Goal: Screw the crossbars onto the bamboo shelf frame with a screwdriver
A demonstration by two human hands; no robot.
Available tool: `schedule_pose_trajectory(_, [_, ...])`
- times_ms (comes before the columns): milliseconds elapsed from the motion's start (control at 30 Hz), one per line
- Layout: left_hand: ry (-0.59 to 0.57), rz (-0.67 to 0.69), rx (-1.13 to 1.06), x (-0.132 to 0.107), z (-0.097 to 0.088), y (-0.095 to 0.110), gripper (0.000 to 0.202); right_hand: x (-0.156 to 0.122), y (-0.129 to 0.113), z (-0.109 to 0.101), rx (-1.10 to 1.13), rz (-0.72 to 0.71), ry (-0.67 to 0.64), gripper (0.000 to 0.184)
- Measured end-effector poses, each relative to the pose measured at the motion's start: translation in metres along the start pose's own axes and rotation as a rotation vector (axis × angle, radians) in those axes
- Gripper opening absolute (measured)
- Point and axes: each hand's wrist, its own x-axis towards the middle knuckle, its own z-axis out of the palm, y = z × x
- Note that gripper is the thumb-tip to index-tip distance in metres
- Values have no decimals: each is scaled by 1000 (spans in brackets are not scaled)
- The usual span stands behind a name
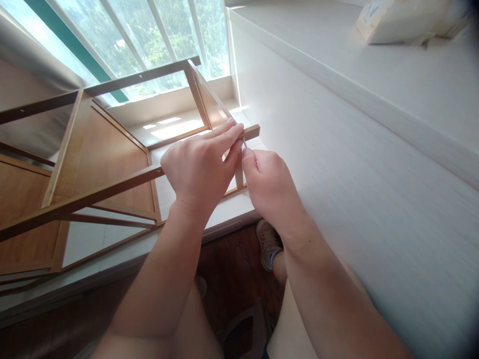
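Observation:
A brown wooden shelf frame (pixel 112 188) with panels between its rails lies on its side across the left of the head view. My left hand (pixel 202 162) is closed over the near rail close to its right end, fingertips beside the rail's tip. Just right of it, my right hand (pixel 267 179) is closed in a fist, with thumb and forefinger pinching a thin metal tool (pixel 244 143). The tool's slim shaft meets the underside of the rail near the left fingertips. Its handle and exact kind are hidden inside the fist.
A barred window (pixel 164 30) is behind the frame, above a pale ledge (pixel 220 214). A white panelled side (pixel 337 164) rises close on the right, with a pale packet (pixel 404 22) on top. Below are a dark wooden floor (pixel 224 264) and a shoe (pixel 268 242).

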Motion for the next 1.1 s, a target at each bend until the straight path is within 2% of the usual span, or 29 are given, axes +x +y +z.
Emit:
schedule_pose_trajectory(233, [4,-9,-19,-1,4,-2,28,1,-3,5,766,279,-164,44])
schedule_pose_trajectory(333, [16,-13,-26,-1,5,-3,28,-1,-6,5,972,365,-224,43])
schedule_pose_trajectory(467, [-13,-33,-74,-2,5,-3,28,-2,-8,0,1134,455,-295,42])
schedule_pose_trajectory(633, [-18,-37,-105,-2,5,-3,27,-2,-8,0,1183,481,-326,44])
schedule_pose_trajectory(867, [4,-17,-104,-2,5,-3,28,-3,-4,8,1094,346,-228,43])
schedule_pose_trajectory(1100, [30,-5,-75,-2,6,-3,28,0,2,7,945,279,-174,45])
